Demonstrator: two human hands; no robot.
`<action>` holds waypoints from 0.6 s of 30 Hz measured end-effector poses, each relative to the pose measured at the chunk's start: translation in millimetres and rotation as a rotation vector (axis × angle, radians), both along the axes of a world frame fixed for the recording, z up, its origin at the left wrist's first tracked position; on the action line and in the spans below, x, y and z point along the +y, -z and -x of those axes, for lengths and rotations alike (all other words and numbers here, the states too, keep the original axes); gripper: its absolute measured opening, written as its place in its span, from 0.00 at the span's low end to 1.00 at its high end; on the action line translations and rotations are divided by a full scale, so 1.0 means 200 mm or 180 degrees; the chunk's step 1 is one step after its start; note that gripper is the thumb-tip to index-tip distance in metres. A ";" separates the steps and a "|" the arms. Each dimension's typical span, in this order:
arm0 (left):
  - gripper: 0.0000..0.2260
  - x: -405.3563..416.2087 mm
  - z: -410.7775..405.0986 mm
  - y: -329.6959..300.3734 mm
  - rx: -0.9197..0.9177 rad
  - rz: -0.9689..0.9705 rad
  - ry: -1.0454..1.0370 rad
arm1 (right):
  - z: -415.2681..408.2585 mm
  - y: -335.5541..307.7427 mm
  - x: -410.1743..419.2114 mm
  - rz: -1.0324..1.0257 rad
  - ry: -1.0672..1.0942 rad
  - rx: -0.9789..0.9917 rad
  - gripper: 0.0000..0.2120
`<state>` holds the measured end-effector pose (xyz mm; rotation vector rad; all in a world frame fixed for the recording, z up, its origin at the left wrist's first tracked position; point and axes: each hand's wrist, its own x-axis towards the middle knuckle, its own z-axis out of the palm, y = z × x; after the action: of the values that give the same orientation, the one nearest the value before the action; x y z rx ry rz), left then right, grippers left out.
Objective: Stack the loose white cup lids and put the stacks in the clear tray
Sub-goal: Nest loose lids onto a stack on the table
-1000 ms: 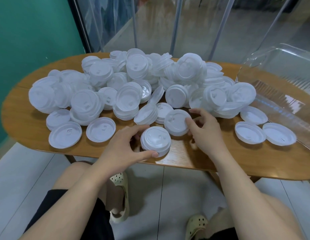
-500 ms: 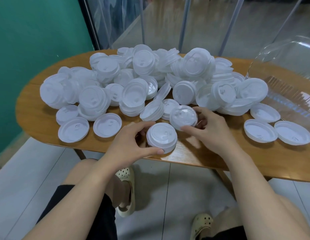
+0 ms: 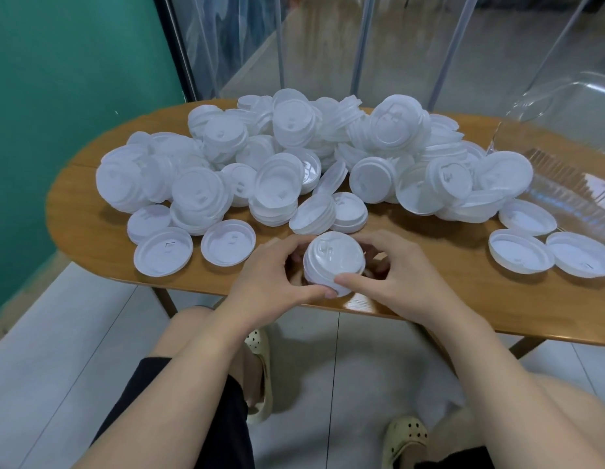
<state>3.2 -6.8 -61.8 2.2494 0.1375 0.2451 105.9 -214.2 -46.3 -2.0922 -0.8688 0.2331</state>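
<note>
Two hands now grip one lid stack (image 3: pixel 333 262) at near table (image 3: pixel 91 245) edge: left hand (image 3: pixel 270 282), right hand (image 3: pixel 401 277) moved in from behind. Clear tray (image 3: pixel 565 164) right; green wall (image 3: pixel 57 96).

A: Support surface? 
B: Oval wooden table (image 3: pixel 91 211), tiled floor (image 3: pixel 57 367) under it. 
A: What sat on it? 
B: Big heap of white lids (image 3: pixel 328 157) across the far half. Nearer than the heap, left: two upturned lids (image 3: pixel 164 252), side by side. Right of the heap: three single lids (image 3: pixel 521 255), upturned. Clear tray (image 3: pixel 571 184) touched the heap's right side. Small lid stack (image 3: pixel 333 262) stood at the near edge.
</note>
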 end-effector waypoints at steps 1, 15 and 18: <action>0.36 0.00 0.00 0.00 0.0000 0.0001 -0.0001 | 0.00 0.00 0.00 0.0029 -0.0008 -0.0051 0.27; 0.32 0.02 0.01 -0.03 0.0096 0.0201 0.0097 | -0.05 0.00 0.03 0.0114 -0.0060 -0.0046 0.24; 0.30 0.04 0.04 -0.03 0.0065 0.0245 0.0066 | -0.11 -0.02 0.09 -0.0204 0.0061 -0.0663 0.17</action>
<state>-4.7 0.7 -55.6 2.1762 0.1321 0.2024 128.9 -195.3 -42.1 -2.0892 -0.9650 -0.0237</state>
